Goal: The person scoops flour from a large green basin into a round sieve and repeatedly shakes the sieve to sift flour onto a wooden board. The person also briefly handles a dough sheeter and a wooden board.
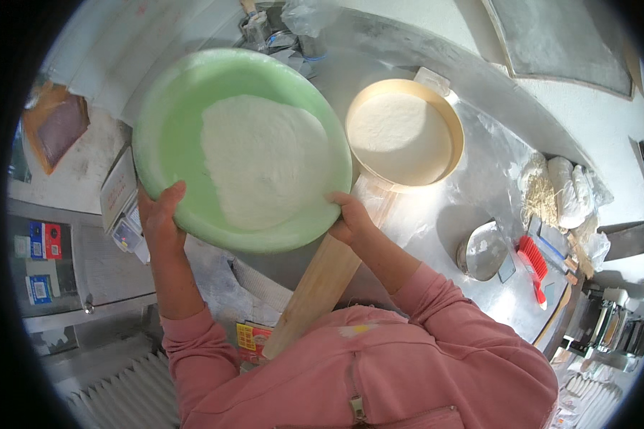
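A large green basin (178, 120) with a heap of white flour (265, 161) inside is held between my two hands. My left hand (162, 214) grips the rim at the lower left, thumb over the edge. On the lower right of the rim, my right hand (351, 217) has its thumb on top and its fingers beneath. Just right of the basin is a round wooden sieve (458, 145), holding a layer of white flour (400, 134). A wooden board (322, 276) slants from below the sieve towards my body, partly hidden by my right hand.
A metal scoop (483, 251) and a red brush (534, 263) rest on the metal table (429, 225) at right. Plastic bags (569, 185) lie near the wall. A cabinet (107, 268) stands at left, and containers (279, 35) stand behind the basin.
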`<state>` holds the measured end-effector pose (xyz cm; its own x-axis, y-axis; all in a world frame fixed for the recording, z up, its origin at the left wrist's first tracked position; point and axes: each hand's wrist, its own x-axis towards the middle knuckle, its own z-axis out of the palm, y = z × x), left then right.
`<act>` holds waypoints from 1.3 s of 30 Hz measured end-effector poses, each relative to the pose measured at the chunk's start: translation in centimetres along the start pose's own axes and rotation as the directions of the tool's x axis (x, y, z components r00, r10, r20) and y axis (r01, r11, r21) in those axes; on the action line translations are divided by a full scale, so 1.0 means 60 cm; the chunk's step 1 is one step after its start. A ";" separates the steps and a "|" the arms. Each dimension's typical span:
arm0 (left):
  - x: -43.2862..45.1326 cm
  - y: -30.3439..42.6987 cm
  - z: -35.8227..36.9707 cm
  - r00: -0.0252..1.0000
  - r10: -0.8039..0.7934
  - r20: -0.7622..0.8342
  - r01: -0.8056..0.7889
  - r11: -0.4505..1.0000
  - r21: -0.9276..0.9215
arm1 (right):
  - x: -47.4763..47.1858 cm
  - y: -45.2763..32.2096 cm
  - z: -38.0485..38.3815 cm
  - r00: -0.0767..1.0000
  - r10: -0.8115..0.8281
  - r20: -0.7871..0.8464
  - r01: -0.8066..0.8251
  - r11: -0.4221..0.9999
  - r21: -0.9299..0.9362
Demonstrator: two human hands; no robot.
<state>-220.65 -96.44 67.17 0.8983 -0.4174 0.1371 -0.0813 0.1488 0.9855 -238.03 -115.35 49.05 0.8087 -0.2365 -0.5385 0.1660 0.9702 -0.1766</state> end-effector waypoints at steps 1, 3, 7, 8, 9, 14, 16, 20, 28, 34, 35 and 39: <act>-0.004 0.023 0.025 0.999 -0.011 -0.040 0.013 0.998 0.056 | -0.016 -0.005 0.005 0.998 0.015 0.063 -0.018 0.999 0.050; -0.012 0.059 0.072 0.999 0.030 -0.027 -0.028 0.997 0.078 | -0.040 -0.023 0.014 0.995 -0.012 0.103 0.005 0.998 0.070; -0.023 0.111 0.151 0.983 0.181 0.037 -0.184 0.977 0.112 | -0.061 -0.072 0.021 0.980 -0.091 0.179 0.080 0.994 0.069; -0.028 0.120 0.169 0.978 0.203 0.051 -0.208 0.970 0.127 | -0.064 -0.082 0.018 0.980 -0.094 0.173 0.078 0.992 0.096; -0.031 0.127 0.188 0.970 0.231 0.078 -0.239 0.965 0.111 | -0.066 -0.091 0.014 0.979 -0.098 0.176 0.078 0.990 0.115; -0.005 0.135 0.309 0.896 0.229 0.381 -0.331 0.915 0.229 | -0.051 -0.117 -0.014 0.988 -0.089 0.124 0.057 0.968 0.244; -0.002 0.130 0.353 0.879 0.198 0.434 -0.333 0.906 0.260 | -0.038 -0.121 -0.025 0.989 -0.103 0.106 0.066 0.950 0.306; -0.005 0.130 0.423 0.867 0.187 0.462 -0.337 0.903 0.267 | -0.030 -0.129 -0.039 0.991 -0.046 0.126 0.001 0.941 0.339; -0.018 0.143 0.481 0.853 0.164 0.495 -0.371 0.859 0.354 | -0.027 -0.131 -0.038 0.994 -0.002 0.109 -0.039 0.929 0.369; -0.018 0.153 0.494 0.851 0.181 0.492 -0.382 0.858 0.345 | -0.027 -0.160 -0.039 0.965 -0.112 0.235 0.089 0.990 0.106; -0.016 0.154 0.495 0.823 0.210 0.528 -0.426 0.842 0.329 | -0.031 -0.165 -0.037 0.968 -0.102 0.228 0.081 0.992 0.100; -0.011 0.151 0.488 0.849 0.267 0.456 -0.427 0.855 0.295 | -0.049 -0.182 -0.021 0.989 -0.053 0.136 0.009 0.953 0.303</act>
<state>-234.65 -121.06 78.95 0.5438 -0.7239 0.4246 -0.5805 0.0408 0.8132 -242.96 -125.34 51.53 0.8682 -0.2781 -0.4109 0.3366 0.9386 0.0760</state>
